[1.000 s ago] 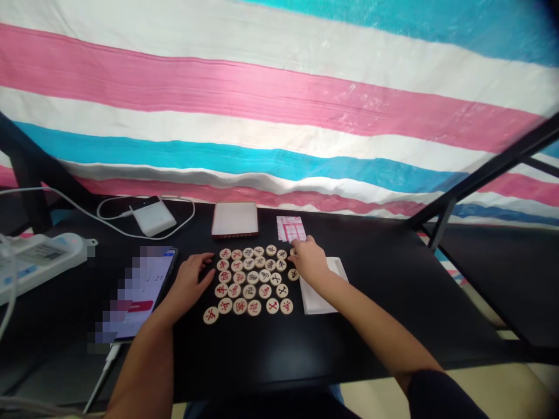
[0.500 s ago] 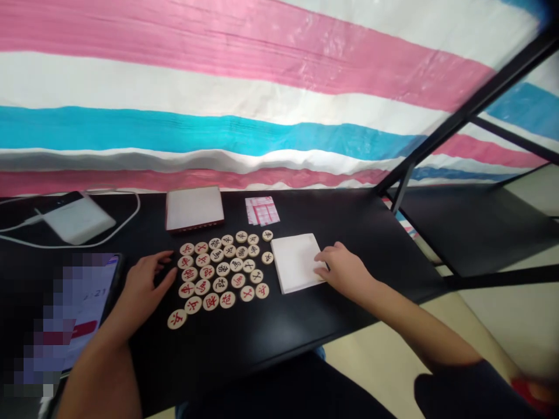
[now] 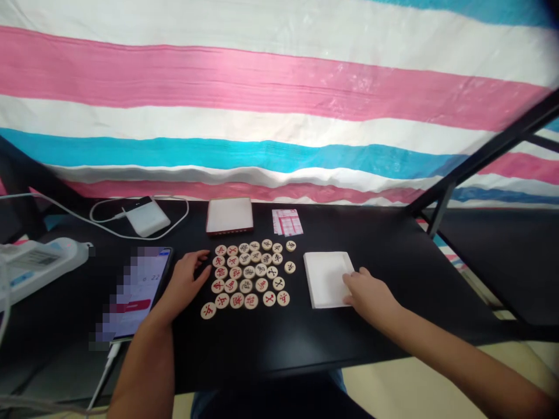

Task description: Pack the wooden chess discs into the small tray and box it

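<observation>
Several round wooden chess pieces (image 3: 248, 272) with red and black characters lie in rows on the black table (image 3: 393, 250). My left hand (image 3: 186, 285) rests flat beside the left end of the rows, fingers spread, holding nothing. My right hand (image 3: 369, 294) lies on the lower right corner of a white folded sheet (image 3: 326, 278) to the right of the pieces; its fingers are curled on the sheet's edge. Two pieces sit apart at the right of the rows, near the sheet.
A white-topped red box (image 3: 229, 215) and a small pink-patterned card (image 3: 287, 222) lie behind the pieces. A phone (image 3: 137, 294) lies at my left, a white charger (image 3: 146, 216) with cable behind it, a power strip (image 3: 39, 265) far left. A striped tarp hangs behind.
My right hand left the far right end of the piece rows and moved right and nearer, onto the white sheet's corner. My left hand stayed put. The camera swung about.
</observation>
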